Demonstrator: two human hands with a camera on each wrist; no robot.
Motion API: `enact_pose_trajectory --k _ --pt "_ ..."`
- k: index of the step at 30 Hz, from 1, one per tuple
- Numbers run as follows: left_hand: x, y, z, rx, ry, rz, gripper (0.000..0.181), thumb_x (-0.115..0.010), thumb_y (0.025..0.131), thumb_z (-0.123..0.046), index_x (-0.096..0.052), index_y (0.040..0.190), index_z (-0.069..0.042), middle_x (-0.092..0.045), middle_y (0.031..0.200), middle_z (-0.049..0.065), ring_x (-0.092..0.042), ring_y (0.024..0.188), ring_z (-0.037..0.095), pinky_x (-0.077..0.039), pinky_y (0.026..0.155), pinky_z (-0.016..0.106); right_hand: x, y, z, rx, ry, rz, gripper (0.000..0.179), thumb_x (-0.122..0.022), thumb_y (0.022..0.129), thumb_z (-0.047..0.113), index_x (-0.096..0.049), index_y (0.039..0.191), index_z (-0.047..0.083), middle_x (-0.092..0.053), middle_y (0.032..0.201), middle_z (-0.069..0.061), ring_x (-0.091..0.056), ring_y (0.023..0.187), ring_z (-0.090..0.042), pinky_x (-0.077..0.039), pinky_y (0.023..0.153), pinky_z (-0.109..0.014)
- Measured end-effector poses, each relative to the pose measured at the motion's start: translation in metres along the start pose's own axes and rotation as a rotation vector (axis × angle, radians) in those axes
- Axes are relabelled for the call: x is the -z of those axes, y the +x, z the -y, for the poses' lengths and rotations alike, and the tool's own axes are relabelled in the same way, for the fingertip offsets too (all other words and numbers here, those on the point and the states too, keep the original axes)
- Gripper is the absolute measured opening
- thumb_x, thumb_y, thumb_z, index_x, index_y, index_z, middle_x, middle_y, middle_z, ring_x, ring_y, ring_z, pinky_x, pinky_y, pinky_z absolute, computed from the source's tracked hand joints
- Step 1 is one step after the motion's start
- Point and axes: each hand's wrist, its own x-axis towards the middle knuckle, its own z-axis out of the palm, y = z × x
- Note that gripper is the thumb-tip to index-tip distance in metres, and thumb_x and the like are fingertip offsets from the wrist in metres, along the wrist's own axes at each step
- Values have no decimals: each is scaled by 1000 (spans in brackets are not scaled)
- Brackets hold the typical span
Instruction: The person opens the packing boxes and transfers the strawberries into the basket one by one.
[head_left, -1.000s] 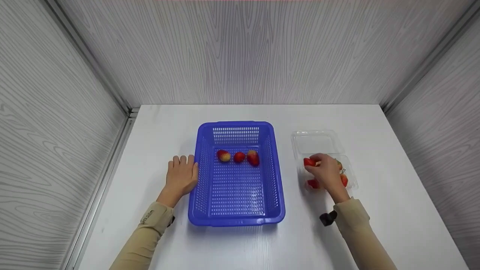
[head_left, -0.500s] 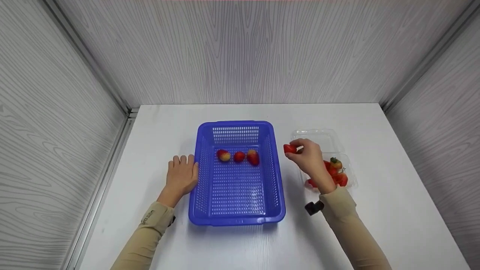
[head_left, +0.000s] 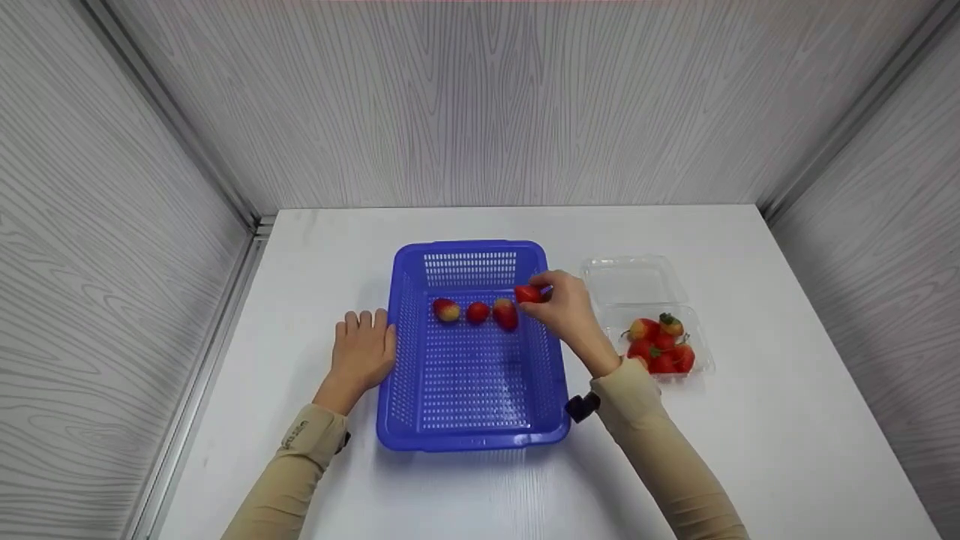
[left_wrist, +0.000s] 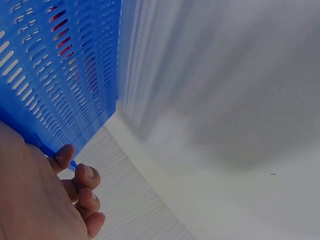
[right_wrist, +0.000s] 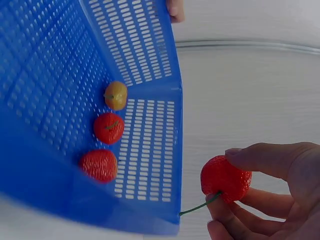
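My right hand [head_left: 566, 304] pinches a red strawberry [right_wrist: 225, 178] between thumb and fingers, over the right side of a blue plastic basket [head_left: 472, 441]. A thin green stem [right_wrist: 200, 206] sticks out from the strawberry in the right wrist view. Inside the basket lie three more strawberries in a row: a red-and-yellow one [head_left: 446, 310], a small red one [head_left: 477, 313] and a longer one [head_left: 505, 314]. On the left, my left hand [head_left: 362, 351] rests against the basket's side rim, its fingers relaxed; the rim runs beside them in the left wrist view [left_wrist: 42, 187].
A clear plastic clamshell box [head_left: 697, 330] stands right of the basket with its lid [head_left: 634, 279] folded back. Several strawberries [head_left: 664, 346] are heaped in it. The white table [head_left: 780, 420] is bounded by pale wood-patterned walls [head_left: 480, 105] at the back and sides.
My right hand has lifted the strawberry out of the clear box and carried it left, over the basket's right side. The left hand and the basket have stayed in place.
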Motion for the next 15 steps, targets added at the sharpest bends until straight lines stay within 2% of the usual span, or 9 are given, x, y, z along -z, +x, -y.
enact_pose_trajectory --k 7,15 --pt "-1 0 0 2 -7 -10 34 -32 103 -25 -48 114 3 -49 98 23 -43 97 43 -33 83 53 -23 8 8 -17 24 35 33 -81 76 5 -71 104 -7 -69 97 -19 -66 82 -30 -55 75 -42" --pt "-2 0 1 2 -6 -5 34 -33 103 -25 -48 114 3 -49 97 23 -44 95 43 -33 82 54 -50 14 12 -24 -12 85 26 -81 74 6 -73 97 -3 -70 89 -13 -63 78 -24 -53 72 -39"
